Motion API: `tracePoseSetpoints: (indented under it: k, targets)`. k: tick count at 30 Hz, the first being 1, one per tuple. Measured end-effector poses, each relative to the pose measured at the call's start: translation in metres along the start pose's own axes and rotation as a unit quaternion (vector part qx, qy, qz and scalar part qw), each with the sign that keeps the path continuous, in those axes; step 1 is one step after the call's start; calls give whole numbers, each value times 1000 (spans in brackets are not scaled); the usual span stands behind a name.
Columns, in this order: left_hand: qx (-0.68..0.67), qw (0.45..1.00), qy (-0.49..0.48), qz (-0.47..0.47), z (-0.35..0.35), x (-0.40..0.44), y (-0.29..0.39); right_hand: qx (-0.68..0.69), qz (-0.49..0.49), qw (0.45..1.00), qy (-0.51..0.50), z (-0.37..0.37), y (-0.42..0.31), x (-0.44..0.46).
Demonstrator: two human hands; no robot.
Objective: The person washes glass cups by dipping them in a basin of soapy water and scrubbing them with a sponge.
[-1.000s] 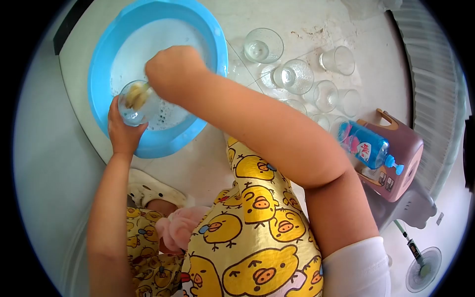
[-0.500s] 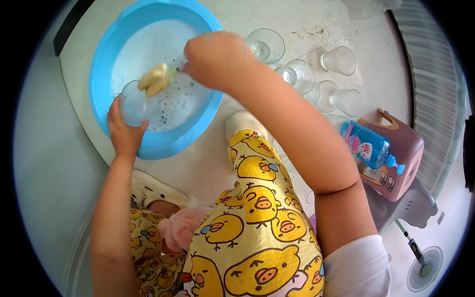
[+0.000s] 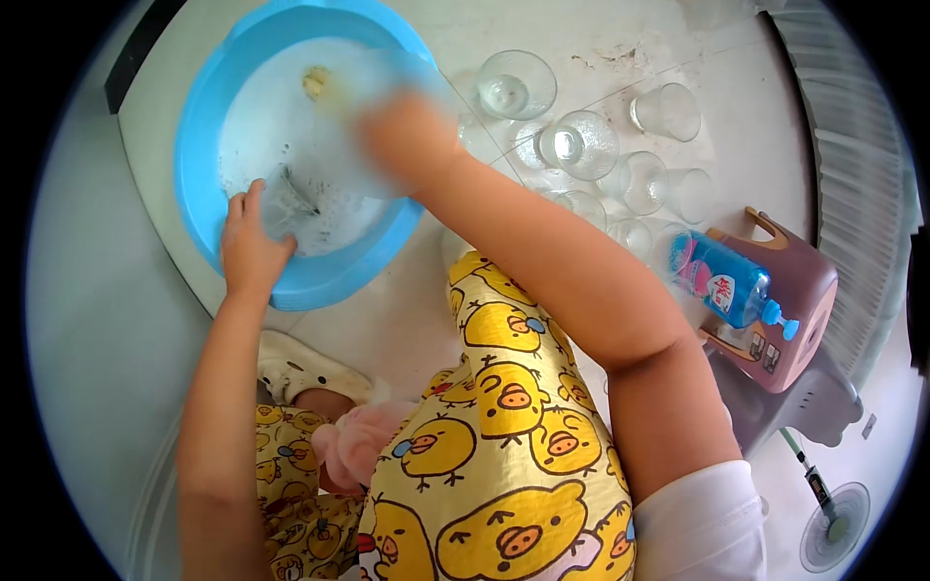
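My right grip (image 3: pixel 412 136) is curled shut around the handle of a sponge-headed brush, over the right side of the blue basin (image 3: pixel 199 126). The brush's pale sponge head (image 3: pixel 315 82) lies forward and left of that grip, with its long axis running back and rightward into the fist. I read the right grip as the nearer to the head; the left grip (image 3: pixel 254 254) sits farther back, toward my body.

That left grip is at the basin's near-left side, fingers pointing forward and thumb reaching right, with a wide gap between. A faint clear shape (image 3: pixel 281 205), probably a drinking glass, lies just right of the palm, against the foamy water (image 3: pixel 276 111). I can't tell whether the fingers press on it, nor which way its mouth faces.

Motion blur smears my right fingers and most of the handle, so I can't make out how they wrap it. My right forearm passes in front of part of the floor (image 3: pixel 387 334). Beyond it, to the right of the right grip, stand clear glasses (image 3: pixel 516 85), their edges overlapping and hard to count. Farther right and nearer my body, a blue dish-soap bottle (image 3: pixel 727 281) partly covers a brownish-pink jug (image 3: pixel 809 300).
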State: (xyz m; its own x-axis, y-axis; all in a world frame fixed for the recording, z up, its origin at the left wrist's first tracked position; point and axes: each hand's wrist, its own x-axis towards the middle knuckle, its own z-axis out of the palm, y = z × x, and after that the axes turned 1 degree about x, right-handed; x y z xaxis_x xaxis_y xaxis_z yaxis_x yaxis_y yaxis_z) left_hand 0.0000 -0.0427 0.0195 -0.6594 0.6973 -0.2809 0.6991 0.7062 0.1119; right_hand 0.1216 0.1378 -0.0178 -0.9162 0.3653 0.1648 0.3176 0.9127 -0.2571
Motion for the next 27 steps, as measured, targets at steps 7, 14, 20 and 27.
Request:
tracePoseSetpoints:
  k: [7,14,20,27]
  targets:
    - [0,993,-119,25,17,15,10,-45,21,997,-63,0,-5,-2]
    - [-130,968,-178,-116,49,29,-2,7,24,998,-55,4,-1,-2]
    - [-595,688,-214,-356,43,32,-11,6,28,995,-94,-13,-1,-3]
    - [-762,539,-156,-323,-4,23,14,107,-8,988,-110,-17,2,-1]
